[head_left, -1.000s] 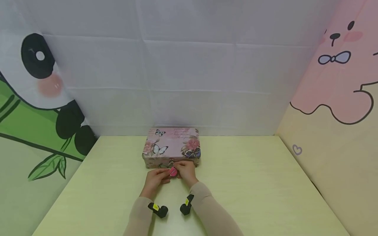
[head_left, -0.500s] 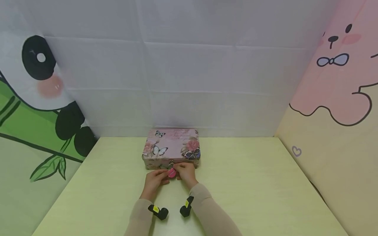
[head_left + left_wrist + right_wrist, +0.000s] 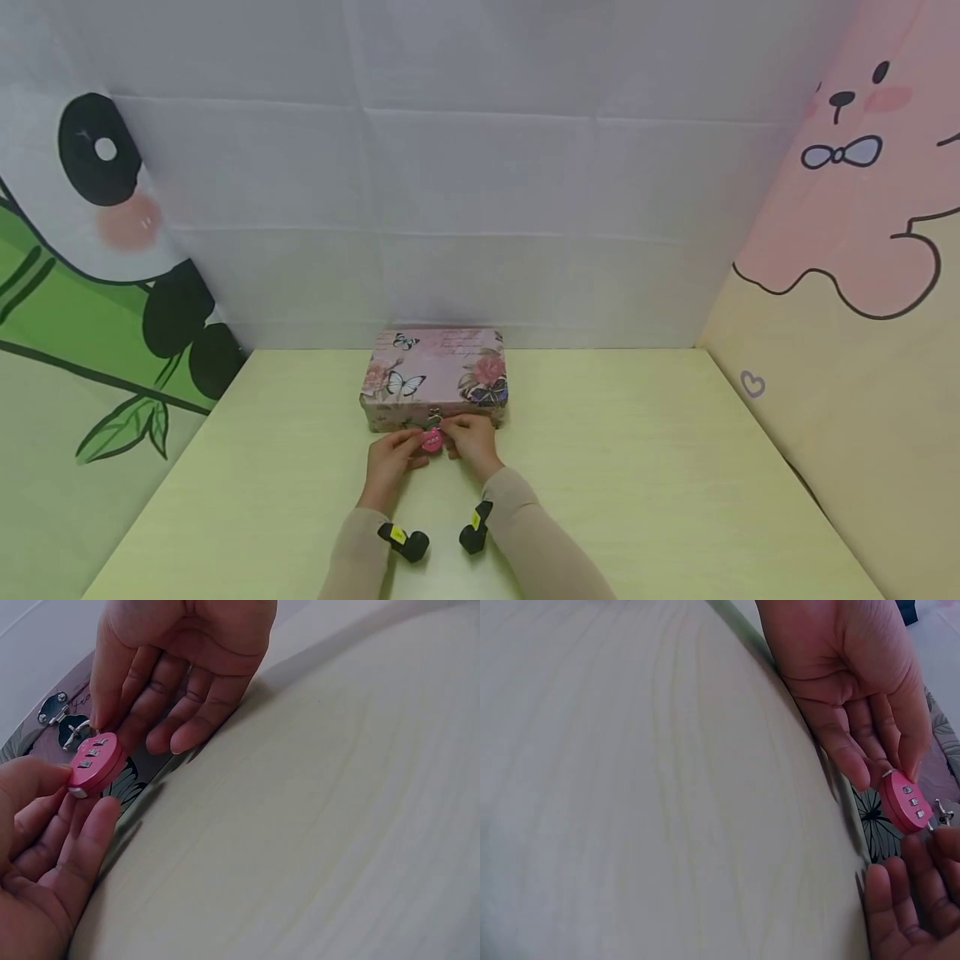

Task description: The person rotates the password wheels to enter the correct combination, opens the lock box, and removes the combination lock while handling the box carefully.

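A pink combination padlock (image 3: pixel 432 440) with silver number dials hangs at the metal clasp (image 3: pixel 54 709) on the front of a pink floral box (image 3: pixel 435 367). Its shackle (image 3: pixel 78 733) appears to pass through the clasp. My left hand (image 3: pixel 390 467) pinches the padlock body near its lower end between thumb and fingers. From the other side my right hand (image 3: pixel 474 442) pinches at the shackle end, its remaining fingers loosely curled. In the right wrist view the padlock (image 3: pixel 904 802) shows its dials between both hands. The exact grip on the shackle is partly hidden.
The box lid is down, and the box stands at the back of a pale wood table (image 3: pixel 615 467) by a white cloth wall (image 3: pixel 480 208). Cartoon-printed side walls rise left and right. Black wrist cameras (image 3: pixel 405 542) sit on both forearms.
The padlock has shifted slightly to the left, and my left hand has moved a little left with it. My right hand stays close to the shackle. The box remains closed.
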Tool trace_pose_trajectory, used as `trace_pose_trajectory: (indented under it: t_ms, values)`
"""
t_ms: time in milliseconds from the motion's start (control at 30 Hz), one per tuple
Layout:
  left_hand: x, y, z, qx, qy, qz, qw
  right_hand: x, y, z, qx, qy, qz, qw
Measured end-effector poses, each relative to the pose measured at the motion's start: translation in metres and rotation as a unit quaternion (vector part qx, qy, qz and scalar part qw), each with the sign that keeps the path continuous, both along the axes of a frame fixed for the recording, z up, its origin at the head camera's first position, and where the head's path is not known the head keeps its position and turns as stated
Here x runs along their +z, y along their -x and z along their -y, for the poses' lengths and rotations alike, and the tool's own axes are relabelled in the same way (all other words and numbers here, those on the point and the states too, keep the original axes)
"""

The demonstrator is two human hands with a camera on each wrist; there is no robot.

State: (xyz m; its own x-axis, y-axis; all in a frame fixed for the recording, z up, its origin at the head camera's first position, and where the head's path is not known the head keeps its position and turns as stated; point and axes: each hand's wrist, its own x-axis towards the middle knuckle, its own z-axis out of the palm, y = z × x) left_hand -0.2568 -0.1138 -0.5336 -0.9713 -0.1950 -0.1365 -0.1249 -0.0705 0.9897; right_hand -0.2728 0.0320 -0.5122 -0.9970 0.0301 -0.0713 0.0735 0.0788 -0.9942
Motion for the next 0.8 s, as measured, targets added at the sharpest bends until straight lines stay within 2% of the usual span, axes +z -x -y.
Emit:
trace_pose_trajectory:
  t_ms: [467, 800]
  values:
    - [-0.0042, 0.0026, -0.0034, 0.037, -0.024, -0.020, 0.9988, -0.0040, 0.0015, -0.0002, 0.007, -0.005, -0.005, 1.000]
    - [-0.0037, 0.0037, -0.0044, 0.039, -0.023, -0.031, 0.9985, -0.0071, 0.0044, -0.0009, 0.007, -0.003, -0.013, 1.000]
